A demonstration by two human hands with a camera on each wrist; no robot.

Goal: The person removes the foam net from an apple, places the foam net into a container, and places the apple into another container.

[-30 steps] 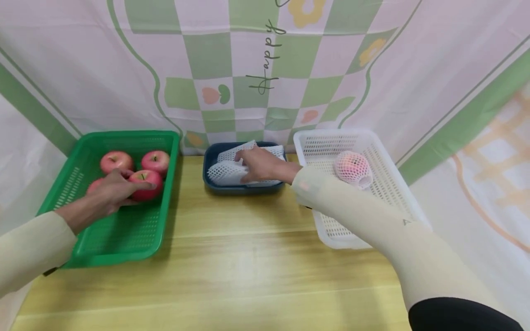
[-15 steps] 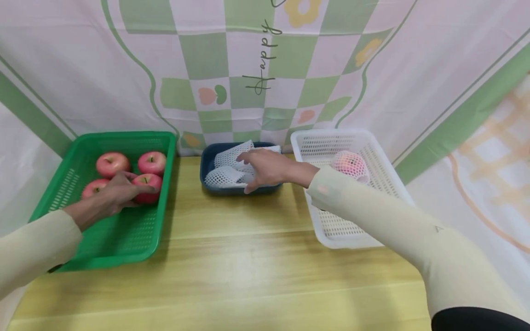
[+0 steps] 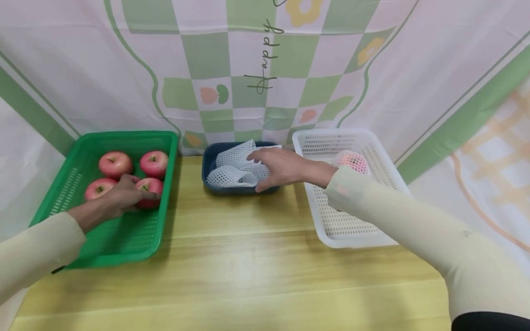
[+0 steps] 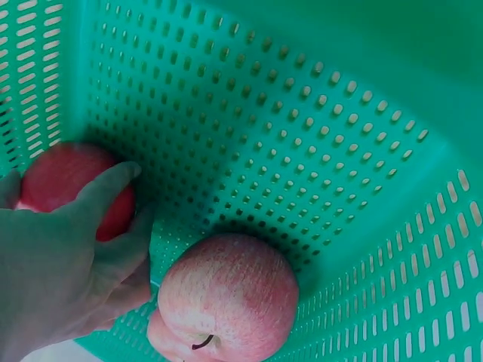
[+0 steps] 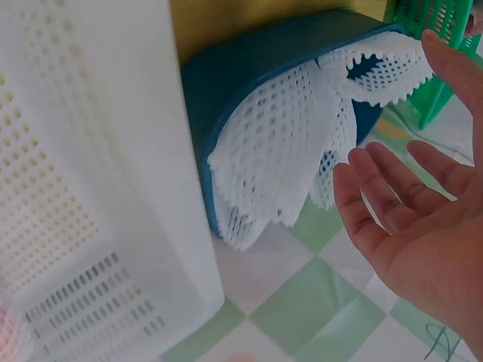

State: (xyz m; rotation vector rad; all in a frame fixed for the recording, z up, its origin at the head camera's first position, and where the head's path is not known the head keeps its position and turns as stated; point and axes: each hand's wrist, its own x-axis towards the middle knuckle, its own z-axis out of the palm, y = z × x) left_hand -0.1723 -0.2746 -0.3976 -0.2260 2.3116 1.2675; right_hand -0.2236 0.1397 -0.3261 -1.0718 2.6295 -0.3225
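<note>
In the head view, my left hand (image 3: 118,197) grips a red apple (image 3: 149,186) at the right side of the green basket (image 3: 162,220). The left wrist view has its fingers curled round that apple (image 4: 68,177), with another apple (image 4: 230,298) close by. My right hand (image 3: 285,166) hovers over the right part of a small dark blue bin (image 3: 215,188), where white foam fruit nets (image 3: 225,177) lie. Its fingers are spread and relaxed, holding nothing, and in the right wrist view they stand apart from the nets (image 5: 275,136).
Several apples, such as one at the back (image 3: 116,164), share the green basket. A white basket (image 3: 320,230) on the right contains an apple in a pink-looking foam net (image 3: 354,161), partly behind my right sleeve. All three containers stand on a wooden table (image 3: 248,266) before a patterned cloth (image 3: 248,59).
My right hand has drawn back to the right from the foam nets, without one. The apple in my left hand has shifted slightly toward the near side of the green basket.
</note>
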